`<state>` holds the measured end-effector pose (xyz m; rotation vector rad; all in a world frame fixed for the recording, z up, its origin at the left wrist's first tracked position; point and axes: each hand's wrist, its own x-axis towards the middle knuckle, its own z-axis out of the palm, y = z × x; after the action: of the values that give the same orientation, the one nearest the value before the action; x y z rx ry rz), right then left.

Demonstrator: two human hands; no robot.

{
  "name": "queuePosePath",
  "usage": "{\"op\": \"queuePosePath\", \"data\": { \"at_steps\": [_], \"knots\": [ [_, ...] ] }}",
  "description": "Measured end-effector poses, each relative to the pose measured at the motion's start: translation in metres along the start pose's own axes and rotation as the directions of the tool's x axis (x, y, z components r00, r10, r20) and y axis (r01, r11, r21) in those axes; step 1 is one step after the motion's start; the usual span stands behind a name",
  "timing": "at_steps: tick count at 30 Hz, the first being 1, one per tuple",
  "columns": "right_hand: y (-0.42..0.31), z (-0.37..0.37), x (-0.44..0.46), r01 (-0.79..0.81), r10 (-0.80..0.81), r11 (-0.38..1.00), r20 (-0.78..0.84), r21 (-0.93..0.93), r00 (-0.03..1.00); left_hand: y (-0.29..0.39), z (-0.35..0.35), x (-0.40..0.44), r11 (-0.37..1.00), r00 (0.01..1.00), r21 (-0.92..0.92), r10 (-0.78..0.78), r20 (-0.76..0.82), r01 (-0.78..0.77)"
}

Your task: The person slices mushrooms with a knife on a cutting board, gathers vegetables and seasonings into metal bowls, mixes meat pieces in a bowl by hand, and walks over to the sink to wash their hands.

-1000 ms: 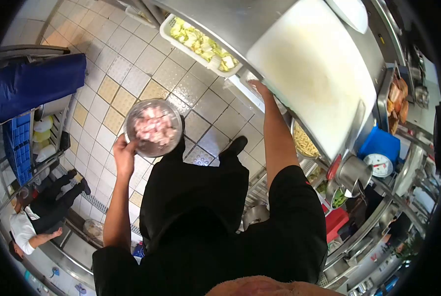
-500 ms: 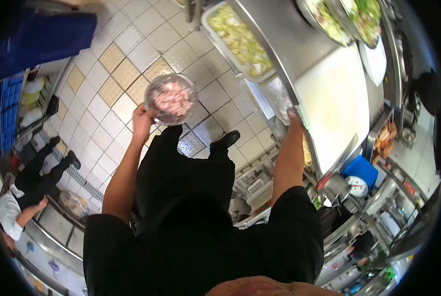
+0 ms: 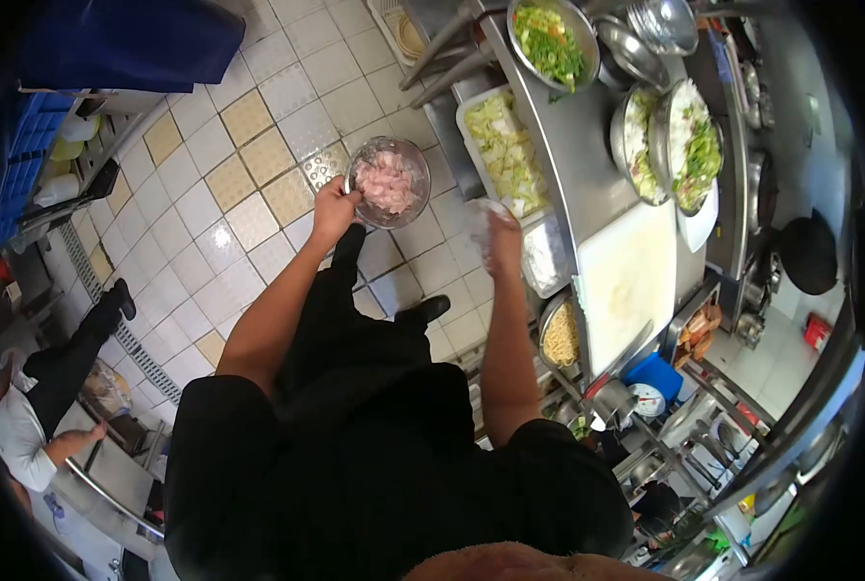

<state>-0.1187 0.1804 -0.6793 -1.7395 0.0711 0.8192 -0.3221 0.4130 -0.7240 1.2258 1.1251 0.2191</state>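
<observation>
My left hand (image 3: 335, 211) grips the rim of a round, see-through-looking bowl (image 3: 424, 194) above the tiled floor. Pale pink raw meat pieces (image 3: 390, 182) lie in the bowl. To the right, my right hand (image 3: 503, 242) is closed, with whitish, partly see-through stuff (image 3: 481, 219) at its fingers. I cannot make out whether that is powder or plastic. Near this hand is a shiny metal tray (image 3: 546, 259) with whitish contents. Behind it stands a white tub (image 3: 465, 114) of chopped pale green cabbage.
A steel counter (image 3: 570, 184) on the right carries a white cutting board (image 3: 631, 281) and several metal bowls, including one of chopped greens (image 3: 552, 44). Below the board sits a container of noodles (image 3: 560, 334). At left, another person (image 3: 40, 416) is near a counter.
My right hand has come away from under the counter edge toward the bowl, with the whitish stuff at its fingers. The view has shifted, showing more of the counter. My left hand still holds the bowl.
</observation>
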Motion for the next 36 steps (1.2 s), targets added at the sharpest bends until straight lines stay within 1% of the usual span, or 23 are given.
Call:
{"op": "queuePosePath", "data": {
  "at_steps": [2,3,4,7,10,11,13,14,15,18,19,20,22,23,26,27,30,31,32,33,34,35,36],
  "knots": [
    [-0.051,0.064,-0.013,0.196,-0.182,0.954,0.084,-0.225,0.980,0.010,-0.007,0.006,0.997,0.999,-0.063,0.042,-0.013,-0.043],
    [-0.045,0.094,-0.008,0.419,-0.437,0.838,0.028,-0.351,0.899,0.017,-0.011,0.007,0.993,0.998,-0.105,0.058,-0.016,-0.059],
    [-0.040,0.119,0.000,0.589,-0.665,0.654,0.010,-0.474,0.747,0.024,-0.016,0.007,0.986,0.997,-0.147,0.072,-0.022,-0.074],
    [-0.057,0.165,0.017,0.672,-0.513,0.577,0.435,-0.464,0.740,0.067,-0.029,-0.004,0.976,0.997,-0.207,0.058,-0.048,-0.067],
    [-0.128,0.199,0.005,0.518,-0.395,0.755,0.352,-0.401,0.848,0.085,-0.047,0.004,0.970,0.995,-0.228,0.071,-0.073,-0.086],
    [-0.138,0.207,0.007,0.536,-0.381,0.737,0.403,-0.411,0.832,0.097,-0.050,0.003,0.965,0.994,-0.246,0.069,-0.084,-0.088],
    [-0.146,0.228,0.008,0.687,-0.447,0.438,0.522,-0.580,0.726,0.127,-0.055,0.001,0.961,0.984,-0.220,0.142,-0.111,-0.164],
    [-0.150,0.241,0.008,0.732,-0.462,0.261,0.585,-0.629,0.667,0.138,-0.055,0.005,0.958,0.983,-0.237,0.138,-0.123,-0.164],
    [-0.154,0.253,0.008,0.713,-0.410,0.348,0.585,-0.609,0.700,0.149,-0.055,0.009,0.955,0.982,-0.251,0.132,-0.132,-0.162],
    [-0.163,0.281,0.042,0.832,-0.391,0.311,0.736,-0.459,0.553,0.172,-0.071,0.030,0.944,0.990,-0.306,0.091,-0.106,-0.119],
    [-0.208,0.297,0.035,0.689,-0.121,0.407,0.713,-0.599,0.691,0.177,-0.079,0.039,0.941,0.993,-0.325,0.072,-0.089,-0.097],
    [-0.219,0.304,0.050,0.720,-0.231,0.395,0.697,-0.570,0.679,0.185,-0.087,0.049,0.937,0.996,-0.340,0.053,-0.072,-0.075],
    [-0.244,0.324,0.087,0.787,-0.446,0.349,0.648,-0.509,0.617,0.211,-0.098,0.074,0.917,0.989,-0.383,0.066,-0.132,-0.113],
    [-0.255,0.335,0.102,0.823,-0.500,0.329,0.655,-0.463,0.567,0.226,-0.103,0.089,0.904,0.984,-0.406,0.074,-0.164,-0.136],
    [-0.316,0.361,0.127,0.906,-0.272,0.309,0.886,-0.289,0.375,0.276,-0.120,0.134,0.905,0.960,-0.355,0.160,-0.230,-0.236],
    [-0.316,0.371,0.155,0.859,-0.298,0.415,0.848,-0.298,0.438,0.292,-0.128,0.149,0.911,0.958,-0.336,0.163,-0.237,-0.238],
    [-0.369,0.415,0.171,0.848,-0.339,0.376,0.796,-0.375,0.502,0.324,-0.145,0.188,0.920,0.959,-0.316,0.162,-0.231,-0.231],
    [-0.357,0.435,0.176,0.817,-0.373,0.401,0.740,-0.416,0.560,0.335,-0.148,0.200,0.913,0.961,-0.333,0.169,-0.217,-0.236],
    [-0.353,0.454,0.184,0.839,-0.357,0.377,0.774,-0.392,0.523,0.348,-0.152,0.214,0.903,0.962,-0.353,0.180,-0.204,-0.244],
    [-0.352,0.473,0.193,0.861,-0.338,0.350,0.808,-0.368,0.483,0.376,-0.159,0.214,0.911,0.949,-0.301,0.219,-0.227,-0.282],
    [-0.364,0.488,0.195,0.882,-0.315,0.323,0.840,-0.343,0.442,0.384,-0.169,0.228,0.921,0.961,-0.304,0.188,-0.204,-0.244],
    [-0.377,0.499,0.201,0.893,-0.220,0.197,0.869,-0.406,0.443,0.387,-0.183,0.242,0.930,0.972,-0.308,0.150,-0.180,-0.200],
    [-0.391,0.511,0.210,0.879,-0.237,0.214,0.850,-0.427,0.470,0.384,-0.196,0.257,0.939,0.983,-0.310,0.104,-0.151,-0.147]
  ]
}}
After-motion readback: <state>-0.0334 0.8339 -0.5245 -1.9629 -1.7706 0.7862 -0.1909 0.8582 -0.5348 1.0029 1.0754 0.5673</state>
